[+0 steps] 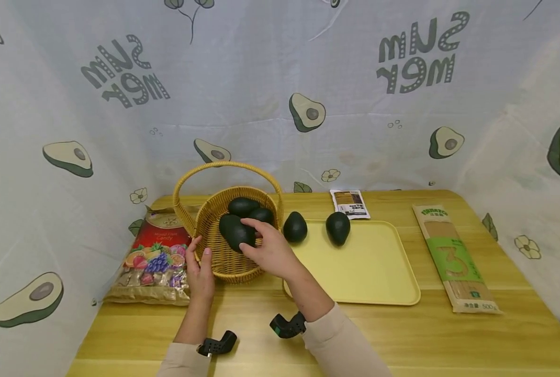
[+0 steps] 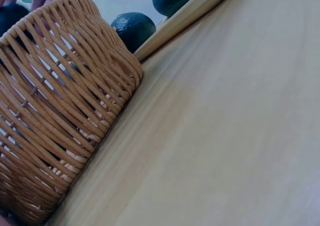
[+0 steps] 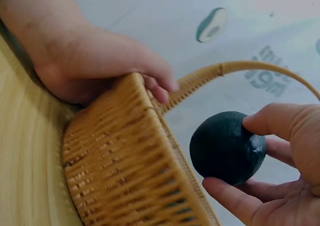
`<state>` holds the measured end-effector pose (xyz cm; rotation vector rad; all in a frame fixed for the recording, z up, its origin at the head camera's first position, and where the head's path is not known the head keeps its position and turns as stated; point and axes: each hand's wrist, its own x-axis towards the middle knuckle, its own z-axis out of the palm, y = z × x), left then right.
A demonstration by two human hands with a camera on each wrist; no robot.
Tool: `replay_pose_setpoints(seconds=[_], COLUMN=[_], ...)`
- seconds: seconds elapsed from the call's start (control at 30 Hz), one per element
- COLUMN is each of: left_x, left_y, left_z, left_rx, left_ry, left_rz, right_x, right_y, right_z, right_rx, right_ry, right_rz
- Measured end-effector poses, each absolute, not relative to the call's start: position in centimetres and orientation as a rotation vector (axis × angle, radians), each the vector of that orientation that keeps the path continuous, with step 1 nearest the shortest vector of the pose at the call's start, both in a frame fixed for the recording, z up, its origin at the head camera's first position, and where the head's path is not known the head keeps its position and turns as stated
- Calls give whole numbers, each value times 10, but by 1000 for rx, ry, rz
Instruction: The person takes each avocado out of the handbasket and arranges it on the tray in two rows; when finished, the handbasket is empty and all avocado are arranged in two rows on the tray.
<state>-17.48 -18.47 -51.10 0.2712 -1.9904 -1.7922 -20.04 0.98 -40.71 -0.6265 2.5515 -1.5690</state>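
Note:
A yellow wicker basket (image 1: 209,262) with a tall arched handle stands on the table, with dark green avocados (image 1: 243,206) inside. My right hand (image 1: 272,251) pinches an avocado (image 3: 227,148) between thumb and fingers, over the basket's opening. In the right wrist view this avocado shows just beyond the rim. My left hand (image 1: 201,275) grips the basket's near left rim, its fingers hooked over the edge. Two more avocados, one at the left corner (image 1: 295,228) and one farther right (image 1: 338,229), lie on a pale yellow tray (image 1: 365,283) right of the basket.
Left of the basket lies a red and gold candy bag (image 1: 155,256), partly behind my left hand. A small white and brown packet (image 1: 349,204) is behind the tray. Toward the right edge lies a pack of noodles (image 1: 454,259). A printed cloth (image 1: 270,68) hangs behind the table.

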Motion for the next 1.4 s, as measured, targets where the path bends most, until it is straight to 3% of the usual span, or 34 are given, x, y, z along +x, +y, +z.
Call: replay_pose_setpoints(seconds=[0.9, 1.4], left_x=[-175, -174], left_y=[-183, -183], left_z=[-510, -510], left_rx=[255, 259], left_ry=[-1948, -1953], left_rz=[-1807, -1800], right_x=[-179, -199], right_y=[120, 211], right_z=[-384, -395], right_rx=[-589, -209], right_ry=[2445, 2805], right_rz=[-1784, -1582])
